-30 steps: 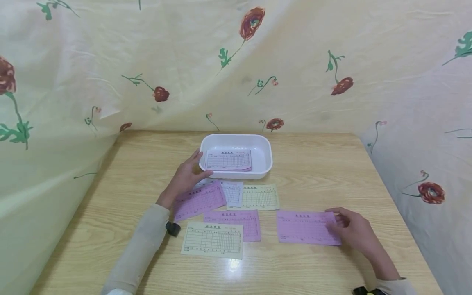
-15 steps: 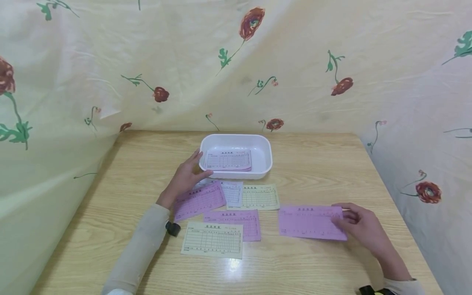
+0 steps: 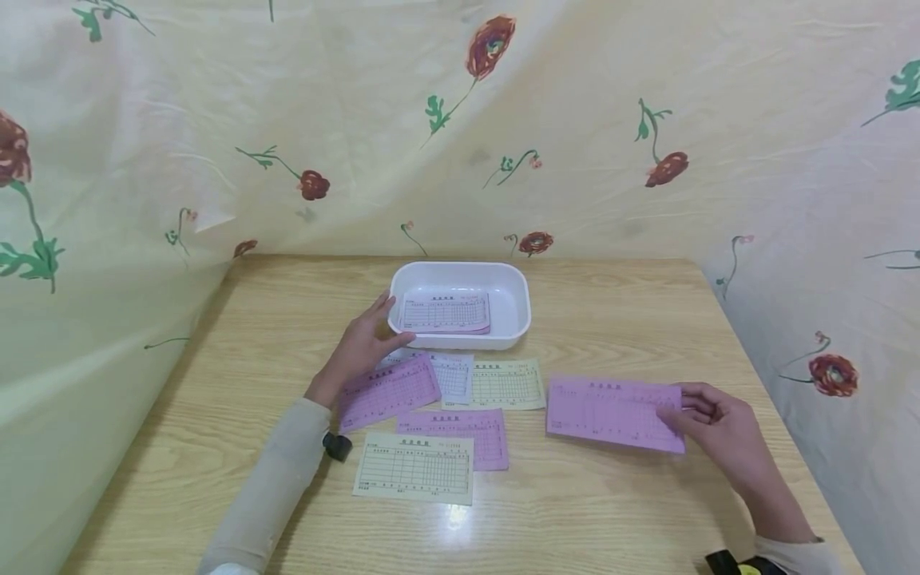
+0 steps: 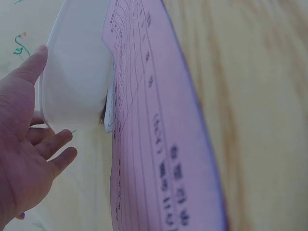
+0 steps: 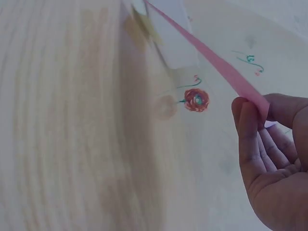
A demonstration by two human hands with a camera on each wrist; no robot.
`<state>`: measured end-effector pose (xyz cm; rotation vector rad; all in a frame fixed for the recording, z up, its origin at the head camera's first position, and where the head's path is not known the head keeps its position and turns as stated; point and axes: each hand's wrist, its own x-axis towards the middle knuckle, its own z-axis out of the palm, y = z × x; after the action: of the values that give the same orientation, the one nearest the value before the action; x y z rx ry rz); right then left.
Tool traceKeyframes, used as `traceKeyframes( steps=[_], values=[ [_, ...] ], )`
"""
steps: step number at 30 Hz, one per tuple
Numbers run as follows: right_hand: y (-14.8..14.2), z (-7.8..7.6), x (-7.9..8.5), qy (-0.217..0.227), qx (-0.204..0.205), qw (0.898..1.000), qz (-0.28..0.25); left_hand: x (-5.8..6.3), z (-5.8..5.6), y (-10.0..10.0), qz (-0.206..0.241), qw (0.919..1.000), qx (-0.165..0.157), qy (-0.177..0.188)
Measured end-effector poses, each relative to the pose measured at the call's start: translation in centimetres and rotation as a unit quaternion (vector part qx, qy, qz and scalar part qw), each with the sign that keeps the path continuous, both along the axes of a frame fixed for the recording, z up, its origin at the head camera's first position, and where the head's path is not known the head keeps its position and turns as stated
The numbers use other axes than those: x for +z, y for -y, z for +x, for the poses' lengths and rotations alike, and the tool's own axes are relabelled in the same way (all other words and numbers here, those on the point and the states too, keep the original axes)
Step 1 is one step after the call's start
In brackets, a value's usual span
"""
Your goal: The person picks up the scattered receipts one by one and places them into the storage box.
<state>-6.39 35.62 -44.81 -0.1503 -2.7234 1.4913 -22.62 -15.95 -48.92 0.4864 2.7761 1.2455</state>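
Note:
My right hand (image 3: 719,427) pinches the right edge of a pink receipt slip (image 3: 611,411) between thumb and fingers. The slip is lifted off the table and tilted; in the right wrist view it appears nearly edge-on. With thumb and fingers spread around its near-left corner, my left hand (image 3: 362,343) touches the rim of a white plastic tray (image 3: 513,335). A small pile of receipt slips (image 3: 446,314) lies inside the tray, a whitish one on top. Another pink receipt slip (image 4: 144,120) stretches close across the left wrist view, beside the left hand.
Between tray and table front lie a pink slip (image 3: 388,391), a white slip (image 3: 455,379), a yellow slip (image 3: 510,385), another pink slip (image 3: 492,439) and a nearer yellow slip (image 3: 413,469). Some overlap. Flowered cloth (image 3: 575,120) surrounds the wooden table (image 3: 611,519).
My right hand has raised the pink receipt slip off the table, moving it slightly right and away from me. The left hand and the tray have stayed put.

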Motion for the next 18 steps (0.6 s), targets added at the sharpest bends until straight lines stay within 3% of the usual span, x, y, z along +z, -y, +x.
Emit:
traceKeyframes(
  steps=[8, 18],
  values=[
    [0.3, -1.1, 1.5, 0.009, -0.018, 0.998, -0.052, -0.1, -0.1, 0.1, 0.0, 1.0, -0.001, -0.002],
    [1.8, -3.0, 3.4, 0.009, -0.023, 0.999, -0.044, -0.1, -0.1, 0.0, 0.002, 1.0, -0.001, -0.002]
  ],
)
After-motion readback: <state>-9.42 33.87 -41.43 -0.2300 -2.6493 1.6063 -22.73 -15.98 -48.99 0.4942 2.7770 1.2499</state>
